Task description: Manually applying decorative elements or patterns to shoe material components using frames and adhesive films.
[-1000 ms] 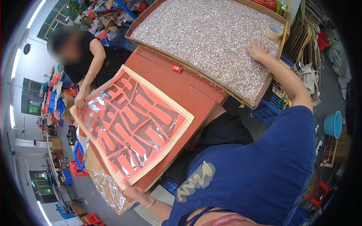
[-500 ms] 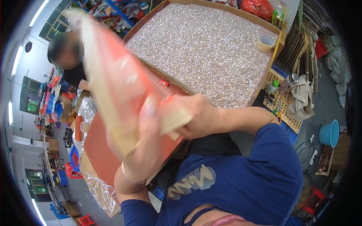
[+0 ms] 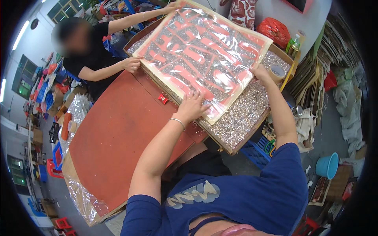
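A large square sheet (image 3: 202, 55) with red cut-out shapes under clear film lies tilted over a wide wooden tray of silver glitter (image 3: 244, 114). My left hand (image 3: 193, 107) rests flat with fingers spread on the sheet's near corner. My right hand (image 3: 260, 73) grips the sheet's right edge. Across the table a co-worker in black holds the far side, with one hand (image 3: 132, 63) at the left corner and the other hand (image 3: 172, 6) at the top corner.
A red board (image 3: 114, 137) covers the table to the left, with a small red object (image 3: 162, 98) on it. A tape roll (image 3: 278, 71), a red bag (image 3: 275, 29) and a green bottle (image 3: 293, 43) sit near the tray's right end. A blue bucket (image 3: 328, 165) stands on the floor.
The sheet was lifted off the red board, swung up and over, and now lies on the glitter tray. Both my hands moved with it to the right.
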